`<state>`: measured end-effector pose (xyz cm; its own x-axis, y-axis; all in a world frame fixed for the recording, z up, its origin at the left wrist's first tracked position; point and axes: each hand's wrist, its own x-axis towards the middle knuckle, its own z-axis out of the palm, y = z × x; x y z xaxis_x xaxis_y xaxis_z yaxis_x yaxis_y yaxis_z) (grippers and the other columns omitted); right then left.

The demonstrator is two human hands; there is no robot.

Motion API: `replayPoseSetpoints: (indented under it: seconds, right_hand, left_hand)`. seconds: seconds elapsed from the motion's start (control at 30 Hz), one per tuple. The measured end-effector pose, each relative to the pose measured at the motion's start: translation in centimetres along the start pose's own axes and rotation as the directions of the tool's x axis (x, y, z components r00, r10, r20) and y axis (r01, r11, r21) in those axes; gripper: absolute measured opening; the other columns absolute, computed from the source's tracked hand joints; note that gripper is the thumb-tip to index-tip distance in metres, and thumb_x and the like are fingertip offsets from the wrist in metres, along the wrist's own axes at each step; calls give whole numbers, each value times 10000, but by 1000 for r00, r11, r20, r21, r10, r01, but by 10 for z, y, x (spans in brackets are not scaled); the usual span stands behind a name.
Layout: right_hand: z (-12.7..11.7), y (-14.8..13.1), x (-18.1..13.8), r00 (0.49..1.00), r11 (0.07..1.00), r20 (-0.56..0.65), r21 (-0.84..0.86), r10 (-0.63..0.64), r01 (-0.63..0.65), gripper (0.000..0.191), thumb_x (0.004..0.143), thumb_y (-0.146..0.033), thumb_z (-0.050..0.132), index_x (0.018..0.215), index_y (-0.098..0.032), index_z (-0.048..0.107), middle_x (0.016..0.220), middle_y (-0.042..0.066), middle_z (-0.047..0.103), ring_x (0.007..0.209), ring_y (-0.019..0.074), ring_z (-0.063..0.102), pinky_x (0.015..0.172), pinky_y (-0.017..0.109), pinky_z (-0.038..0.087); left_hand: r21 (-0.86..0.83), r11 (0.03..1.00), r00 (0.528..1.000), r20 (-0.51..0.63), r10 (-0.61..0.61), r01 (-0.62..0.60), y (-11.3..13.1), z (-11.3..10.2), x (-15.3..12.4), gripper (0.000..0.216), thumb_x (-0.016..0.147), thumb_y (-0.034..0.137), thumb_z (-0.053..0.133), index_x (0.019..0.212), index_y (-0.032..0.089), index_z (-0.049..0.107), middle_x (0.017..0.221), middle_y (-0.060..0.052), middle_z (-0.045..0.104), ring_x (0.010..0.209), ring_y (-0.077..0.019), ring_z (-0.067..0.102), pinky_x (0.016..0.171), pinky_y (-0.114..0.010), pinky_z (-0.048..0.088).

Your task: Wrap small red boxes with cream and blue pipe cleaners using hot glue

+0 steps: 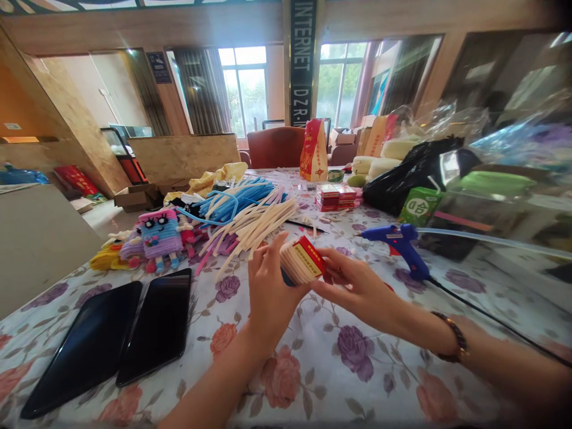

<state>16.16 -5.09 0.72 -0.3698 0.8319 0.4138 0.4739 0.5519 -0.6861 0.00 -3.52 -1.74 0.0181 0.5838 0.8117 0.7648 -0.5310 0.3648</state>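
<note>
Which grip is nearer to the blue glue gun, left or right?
Right. The right grip is left of the glue gun, apart from it; the left grip is farther left.

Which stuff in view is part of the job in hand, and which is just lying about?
Likely part of the job:
small red box, held between left hand and right hand
cream strips around it
loose cream strips
blue glue gun

Likely just lying about:
two flat black devices
black plastic bag
green carton
</note>
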Motion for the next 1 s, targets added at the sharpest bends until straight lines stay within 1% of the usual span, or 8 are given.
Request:
replayPoseSetpoints:
  seconds: [0.07, 0.17, 0.3, 0.5, 0.6, 0.77, 0.9, 1.0]
  right_hand:
    - [3, 1, 0, 998, 999, -56, -33, 6, -8, 354, 808, -386, 591, 1113, -211, 564, 872, 18, 670, 662, 124, 554, 587, 250, 458]
    - [7, 4, -1, 992, 997, -126, -77, -22, 12, 314, 779, -359, 635, 1056, -216, 596, 825, 3, 669, 643, 119, 561, 582, 246, 465]
    - [5, 7, -3, 977, 983, -149, -125, -153, 135, 272, 781, -340, 647, 1020, -219, 598, 865, 7, 679, 710, 130, 612, 638, 251, 498]
    - [-1, 18, -1, 921, 936, -174, -108, -349, 335, 270, 852, -179, 555, 1108, -262, 567, 1099, 34, 651, 979, 149, 621, 817, 290, 511]
    - [-4, 23, 3, 905, 919, -163, -74, -393, 386, 292, 866, -145, 527, 1124, -277, 557, 1114, 24, 652, 1018, 135, 611, 854, 292, 502]
    - [-8, 31, 8, 919, 933, -167, -2, -356, 360, 246, 872, -188, 528, 1101, -268, 571, 1105, 32, 661, 1030, 151, 613, 876, 316, 496]
    - [-8, 39, 10, 923, 937, -170, 2, -345, 350, 257, 863, -163, 531, 1097, -261, 572, 1120, 30, 659, 1050, 153, 603, 906, 318, 477]
    - [-9, 43, 12, 921, 935, -168, -12, -352, 356, 279, 854, -128, 523, 1098, -259, 560, 1107, 22, 660, 1042, 147, 603, 900, 306, 478]
  left_hand:
    - [85, 992, 994, -29, 101, -98, -1, 0, -1, 708, 646, 406, 728, 1257, 201, 434, 1022, -89, 639, 960, -261, 536, 813, -382, 418]
    - [150, 970, 976, -71, 205, -193, -1, 1, -3, 648, 709, 408, 675, 1264, 172, 440, 1008, -91, 651, 933, -256, 517, 829, -372, 383]
    - [162, 956, 954, -136, 268, -246, 0, 1, -2, 587, 736, 416, 652, 1228, 154, 468, 978, -90, 657, 920, -249, 491, 843, -358, 351]
    - [35, 960, 944, -175, 280, -278, 3, -4, 0, 433, 777, 286, 638, 1168, 192, 479, 914, -52, 661, 925, -215, 491, 857, -346, 340]
    - [-16, 950, 939, -158, 306, -312, 6, -6, 1, 375, 775, 200, 635, 1121, 211, 492, 941, -37, 672, 930, -196, 524, 850, -344, 344]
    - [-50, 937, 925, -188, 331, -346, 7, -7, 1, 397, 728, 110, 660, 1080, 216, 512, 953, -26, 676, 920, -178, 569, 873, -353, 369]
    - [-182, 925, 939, -155, 307, -333, 5, -6, -1, 461, 708, 147, 701, 1119, 211, 503, 1015, -46, 652, 998, -180, 577, 913, -347, 441]
    - [-265, 908, 945, -139, 296, -324, 4, -5, -1, 487, 711, 194, 714, 1141, 208, 486, 1040, -54, 643, 1025, -181, 575, 945, -363, 452]
